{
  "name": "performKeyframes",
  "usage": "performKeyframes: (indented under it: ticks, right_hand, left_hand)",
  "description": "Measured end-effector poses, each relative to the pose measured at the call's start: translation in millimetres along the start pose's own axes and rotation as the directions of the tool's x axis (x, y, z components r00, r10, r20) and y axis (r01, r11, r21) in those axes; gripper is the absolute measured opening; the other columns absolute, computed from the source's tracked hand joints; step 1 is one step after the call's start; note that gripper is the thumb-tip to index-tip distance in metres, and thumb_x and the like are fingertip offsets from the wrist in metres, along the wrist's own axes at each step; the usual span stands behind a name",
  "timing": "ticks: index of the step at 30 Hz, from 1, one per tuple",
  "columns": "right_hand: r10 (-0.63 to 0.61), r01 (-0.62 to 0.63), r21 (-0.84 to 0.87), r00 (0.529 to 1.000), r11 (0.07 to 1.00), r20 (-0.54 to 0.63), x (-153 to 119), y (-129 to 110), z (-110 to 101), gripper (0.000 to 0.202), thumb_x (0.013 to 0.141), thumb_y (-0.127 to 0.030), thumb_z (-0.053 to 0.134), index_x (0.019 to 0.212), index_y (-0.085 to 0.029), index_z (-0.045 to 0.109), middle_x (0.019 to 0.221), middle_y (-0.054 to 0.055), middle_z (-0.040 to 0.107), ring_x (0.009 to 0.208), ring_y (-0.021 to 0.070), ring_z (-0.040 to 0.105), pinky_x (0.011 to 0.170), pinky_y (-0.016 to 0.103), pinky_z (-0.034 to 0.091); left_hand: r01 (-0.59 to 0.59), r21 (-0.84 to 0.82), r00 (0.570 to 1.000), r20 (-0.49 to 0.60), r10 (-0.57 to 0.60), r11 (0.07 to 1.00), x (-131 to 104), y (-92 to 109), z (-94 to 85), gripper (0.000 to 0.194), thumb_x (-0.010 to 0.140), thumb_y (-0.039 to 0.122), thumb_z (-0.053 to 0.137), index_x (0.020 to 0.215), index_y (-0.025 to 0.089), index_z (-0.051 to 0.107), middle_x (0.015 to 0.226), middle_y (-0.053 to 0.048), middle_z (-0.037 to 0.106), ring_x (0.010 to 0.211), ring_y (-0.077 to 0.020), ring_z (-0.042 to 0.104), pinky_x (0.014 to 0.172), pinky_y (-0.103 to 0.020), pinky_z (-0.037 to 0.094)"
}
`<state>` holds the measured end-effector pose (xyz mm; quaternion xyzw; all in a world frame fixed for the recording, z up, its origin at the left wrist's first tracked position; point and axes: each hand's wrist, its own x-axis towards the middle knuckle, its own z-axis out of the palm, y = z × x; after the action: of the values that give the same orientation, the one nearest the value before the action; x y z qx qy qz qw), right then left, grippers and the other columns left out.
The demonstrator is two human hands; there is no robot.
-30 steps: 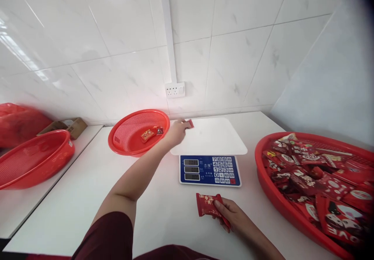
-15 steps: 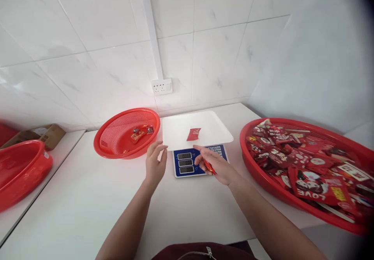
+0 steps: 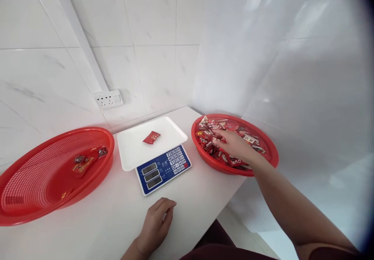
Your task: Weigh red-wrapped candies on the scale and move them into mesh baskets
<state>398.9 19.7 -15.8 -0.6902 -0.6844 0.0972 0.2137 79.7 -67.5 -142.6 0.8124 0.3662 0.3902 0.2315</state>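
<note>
My right hand [image 3: 233, 145] reaches over the right red basket [image 3: 269, 151], its fingers apart and touching the red-wrapped packets [image 3: 229, 125] heaped inside. Just in front of the scale [image 3: 163, 169], my left hand [image 3: 157, 221] rests near the white table, fingers curled together with nothing visible in them. One red packet [image 3: 152, 137] lies on the scale's white tray [image 3: 131, 151]. The scale's blue panel has a keypad and three small displays.
At the left stands another red basket [image 3: 32, 158] with a few wrapped pieces [image 3: 83, 163] in it. A tiled wall with a socket [image 3: 108, 99] rises behind the white table [image 3: 113, 213]. The table's edge runs along the right.
The view has turned right. My right hand has moved from the scale to the right basket, and the red item it held no longer shows. My left hand has drawn back and its fingers have closed.
</note>
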Motion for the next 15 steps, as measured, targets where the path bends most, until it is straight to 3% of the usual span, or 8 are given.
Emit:
performKeyframes:
  ticks: [2, 5, 10, 13, 15]
  right_hand:
    - [0.010, 0.008, -0.186, 0.995, 0.983, 0.096, 11, 13, 3, 0.051, 0.084, -0.037, 0.054, 0.131, -0.018, 0.052, 0.127, 0.014, 0.060, 0.112, 0.0320, 0.057, 0.088, 0.041, 0.046]
    - [0.019, 0.023, -0.255, 0.987, 0.967, 0.159, 23, 21, 11, 0.053, 0.076, -0.029, 0.062, 0.128, -0.019, 0.055, 0.118, 0.015, 0.065, 0.105, 0.0351, 0.060, 0.082, 0.042, 0.048]
    - [-0.028, 0.039, -0.170, 0.997, 0.985, 0.066, 34, 24, 1, 0.037, 0.083, -0.023, 0.051, 0.120, -0.023, 0.057, 0.124, 0.008, 0.063, 0.107, 0.0278, 0.060, 0.086, 0.038, 0.048]
    - [-0.040, 0.044, 0.048, 0.996, 0.998, -0.081, 39, 33, -13, 0.042, 0.084, -0.027, 0.053, 0.125, -0.022, 0.050, 0.129, 0.008, 0.059, 0.115, 0.0262, 0.056, 0.093, 0.040, 0.046]
    - [-0.050, 0.060, 0.136, 0.996, 0.989, -0.078, 41, 40, -20, 0.045, 0.082, -0.028, 0.056, 0.126, -0.022, 0.049, 0.129, 0.008, 0.058, 0.114, 0.0261, 0.057, 0.093, 0.040, 0.047]
  left_hand:
    - [0.070, -0.014, 0.997, 0.014, -0.070, 0.997, 1, -2, -1.2, 0.019, 0.087, 0.016, 0.045, 0.092, 0.023, 0.062, 0.082, -0.003, 0.068, 0.074, -0.0143, 0.066, 0.065, -0.023, 0.055]
    - [0.141, -0.023, 0.990, -0.017, -0.141, 0.990, 0, -5, -5.1, 0.018, 0.087, 0.021, 0.046, 0.089, 0.023, 0.063, 0.080, -0.003, 0.069, 0.073, -0.0155, 0.066, 0.064, -0.025, 0.055]
    - [0.183, -0.037, 0.980, -0.065, -0.185, 0.982, -1, -8, -9.6, 0.018, 0.086, 0.026, 0.047, 0.088, 0.023, 0.065, 0.078, -0.003, 0.069, 0.070, -0.0162, 0.066, 0.062, -0.026, 0.055]
    - [0.211, -0.043, 0.974, -0.077, -0.213, 0.977, 0, -10, -9.7, 0.018, 0.086, 0.027, 0.047, 0.088, 0.022, 0.065, 0.079, -0.003, 0.069, 0.069, -0.0160, 0.065, 0.060, -0.026, 0.054]
    - [0.231, -0.051, 0.970, -0.069, -0.235, 0.972, 0, -11, -9.2, 0.018, 0.086, 0.028, 0.047, 0.088, 0.022, 0.065, 0.080, -0.003, 0.069, 0.070, -0.0160, 0.065, 0.060, -0.026, 0.054]
